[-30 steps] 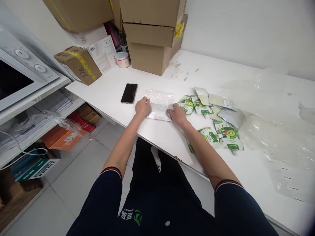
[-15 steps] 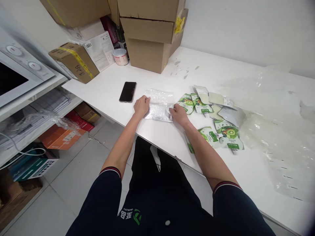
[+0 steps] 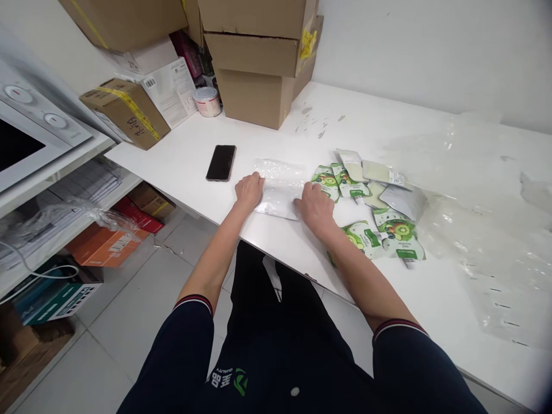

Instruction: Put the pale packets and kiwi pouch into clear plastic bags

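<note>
A clear plastic bag (image 3: 279,187) lies flat on the white table (image 3: 276,126) near its front edge. My left hand (image 3: 249,191) grips the bag's left end with curled fingers. My right hand (image 3: 315,208) pinches the bag's right end, fingers closed. To the right of my right hand lie several green-and-white spouted pouches (image 3: 379,207) in a loose pile, printed with kiwi pictures. One pouch (image 3: 363,237) lies just beside my right forearm.
A black phone (image 3: 221,163) lies left of the bag. Stacked cardboard boxes (image 3: 254,63) and a small tub (image 3: 207,102) stand at the back. Clear plastic sheeting (image 3: 487,230) covers the table's right part. A microwave (image 3: 30,132) sits on shelves at left.
Both hands have slid slightly toward the table's front edge along the bag, and the right hand has closed more over its end. The camera has tilted a little.
</note>
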### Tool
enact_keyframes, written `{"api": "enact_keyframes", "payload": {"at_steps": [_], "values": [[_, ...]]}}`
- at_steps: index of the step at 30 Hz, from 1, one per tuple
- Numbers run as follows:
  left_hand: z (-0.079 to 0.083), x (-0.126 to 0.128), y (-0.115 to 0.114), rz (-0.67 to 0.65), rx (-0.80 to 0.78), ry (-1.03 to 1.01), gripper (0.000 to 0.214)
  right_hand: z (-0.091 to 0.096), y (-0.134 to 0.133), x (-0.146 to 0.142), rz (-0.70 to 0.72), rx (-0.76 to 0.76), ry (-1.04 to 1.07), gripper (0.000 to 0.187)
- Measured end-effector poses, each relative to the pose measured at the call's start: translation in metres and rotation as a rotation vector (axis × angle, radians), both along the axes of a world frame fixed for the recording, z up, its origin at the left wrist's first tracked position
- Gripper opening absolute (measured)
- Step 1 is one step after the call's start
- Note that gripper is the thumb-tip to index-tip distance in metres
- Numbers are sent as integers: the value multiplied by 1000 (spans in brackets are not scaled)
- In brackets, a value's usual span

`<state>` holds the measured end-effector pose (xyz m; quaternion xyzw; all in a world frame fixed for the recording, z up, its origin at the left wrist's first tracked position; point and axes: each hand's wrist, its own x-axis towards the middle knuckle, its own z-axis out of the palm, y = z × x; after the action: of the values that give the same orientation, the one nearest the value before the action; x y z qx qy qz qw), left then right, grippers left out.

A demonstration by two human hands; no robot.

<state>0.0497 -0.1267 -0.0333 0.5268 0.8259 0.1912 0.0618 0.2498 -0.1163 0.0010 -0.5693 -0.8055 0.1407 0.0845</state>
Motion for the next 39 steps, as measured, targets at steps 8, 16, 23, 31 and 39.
{"api": "enact_keyframes", "payload": {"at_steps": [8,16,23,31,39], "values": [[19,5,-11,-3,-138,26,26,-27,7,20,706,-155,6,92],[36,-12,-68,-173,-107,-74,35,-43,2,42,814,83,162,55],[26,-45,-132,-562,35,-693,66,-14,14,47,744,-174,325,47],[-10,-30,-91,-44,320,-513,30,-18,42,17,354,-338,645,26],[5,-15,-68,211,80,-175,22,-25,38,-25,32,-118,249,18]]}}
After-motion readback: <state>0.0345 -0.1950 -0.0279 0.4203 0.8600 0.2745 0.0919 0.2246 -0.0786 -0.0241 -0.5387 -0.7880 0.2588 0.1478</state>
